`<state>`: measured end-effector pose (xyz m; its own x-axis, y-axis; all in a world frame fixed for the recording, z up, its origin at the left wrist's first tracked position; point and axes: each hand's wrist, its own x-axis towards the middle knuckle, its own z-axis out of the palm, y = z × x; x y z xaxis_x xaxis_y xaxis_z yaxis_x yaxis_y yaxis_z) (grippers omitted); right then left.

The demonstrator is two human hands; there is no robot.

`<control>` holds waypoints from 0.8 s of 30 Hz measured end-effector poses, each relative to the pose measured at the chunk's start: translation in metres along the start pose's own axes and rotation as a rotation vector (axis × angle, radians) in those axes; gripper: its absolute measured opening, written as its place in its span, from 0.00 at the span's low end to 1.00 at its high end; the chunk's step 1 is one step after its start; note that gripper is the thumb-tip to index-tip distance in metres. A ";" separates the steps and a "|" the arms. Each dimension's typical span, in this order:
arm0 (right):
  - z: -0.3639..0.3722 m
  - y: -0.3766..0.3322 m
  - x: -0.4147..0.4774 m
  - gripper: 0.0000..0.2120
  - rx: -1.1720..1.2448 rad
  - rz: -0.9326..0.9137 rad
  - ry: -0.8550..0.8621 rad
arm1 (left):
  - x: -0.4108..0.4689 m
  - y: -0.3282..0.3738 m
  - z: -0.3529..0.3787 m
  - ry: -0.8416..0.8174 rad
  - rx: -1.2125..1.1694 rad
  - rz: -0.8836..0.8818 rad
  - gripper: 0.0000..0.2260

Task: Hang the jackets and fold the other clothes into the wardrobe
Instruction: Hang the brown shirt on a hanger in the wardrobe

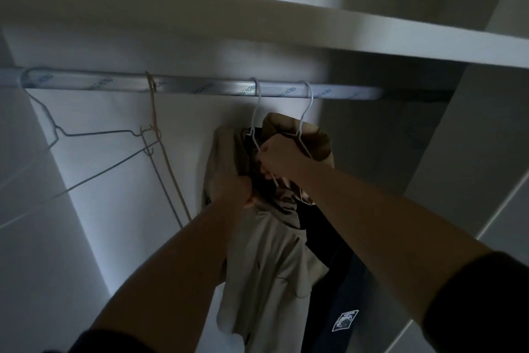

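Note:
A beige jacket (266, 267) hangs below the metal wardrobe rail (177, 86), bunched at its collar. Two white wire hangers hook over the rail, one (259, 106) on the left and one (305, 112) on the right. My left hand (233, 189) grips the beige fabric near the collar. My right hand (279, 156) holds the lower part of a white hanger together with the jacket's top. A dark navy garment (340, 309) with a white badge hangs just right of the beige jacket, partly behind my right forearm.
Bare wire hangers (94, 135) dangle on the rail's left part, one of them orange (160, 152). A white shelf (372, 35) runs right above the rail. White wardrobe walls close in at the left and the right.

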<state>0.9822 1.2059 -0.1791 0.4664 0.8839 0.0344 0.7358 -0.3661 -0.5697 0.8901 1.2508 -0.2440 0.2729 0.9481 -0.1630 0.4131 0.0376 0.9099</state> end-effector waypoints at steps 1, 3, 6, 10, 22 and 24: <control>0.000 0.001 0.001 0.08 -0.006 0.001 0.008 | 0.006 0.005 -0.004 0.060 0.035 0.017 0.16; -0.005 0.004 0.002 0.10 -0.077 -0.007 0.013 | 0.015 0.017 -0.021 0.162 -0.005 0.047 0.13; -0.014 0.002 0.004 0.10 -0.171 -0.017 0.019 | 0.029 0.024 -0.039 0.222 0.096 0.118 0.10; -0.017 0.000 0.006 0.10 -0.203 0.005 -0.023 | 0.017 0.001 -0.032 0.079 0.327 0.150 0.11; -0.024 0.010 -0.020 0.13 -0.219 -0.093 -0.107 | 0.005 0.008 -0.035 0.105 0.620 0.478 0.14; -0.028 0.014 -0.022 0.13 -0.253 -0.078 -0.147 | -0.002 0.006 -0.038 -0.023 0.652 0.655 0.13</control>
<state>0.9962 1.1729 -0.1651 0.3406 0.9383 -0.0598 0.8743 -0.3395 -0.3470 0.8591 1.2616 -0.2239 0.6387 0.7108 0.2947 0.5758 -0.6955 0.4299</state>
